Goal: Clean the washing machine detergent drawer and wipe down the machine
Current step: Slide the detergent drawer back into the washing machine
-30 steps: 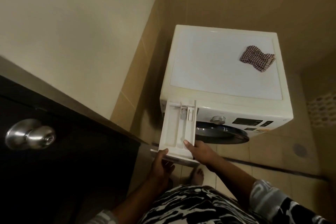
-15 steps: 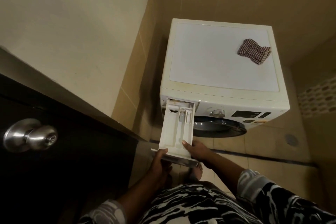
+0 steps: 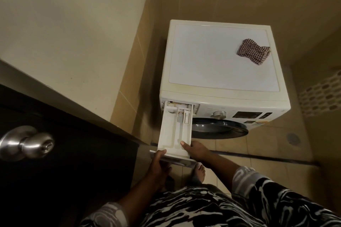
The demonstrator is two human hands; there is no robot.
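Note:
A white front-loading washing machine (image 3: pixel 221 57) stands against the tiled wall. Its white detergent drawer (image 3: pixel 169 129) is pulled far out of the slot at the machine's upper left, with its back end still at the opening. My left hand (image 3: pixel 158 164) grips the drawer's front panel at the left corner. My right hand (image 3: pixel 195 150) holds the front right corner, thumb lying on the drawer's rim. A crumpled red-and-white checked cloth (image 3: pixel 253 51) lies on the machine's top, near the back right.
A dark door with a metal knob (image 3: pixel 25 143) stands close on my left. The machine's dark round door (image 3: pixel 219 131) bulges out below the control dial (image 3: pixel 219 114). My bare foot (image 3: pixel 199 171) is on the tiled floor under the drawer. A floor drain (image 3: pixel 293 139) sits to the right.
The drawer has slid further out of the machine toward me with both hands still on its front. The view has pulled back a little.

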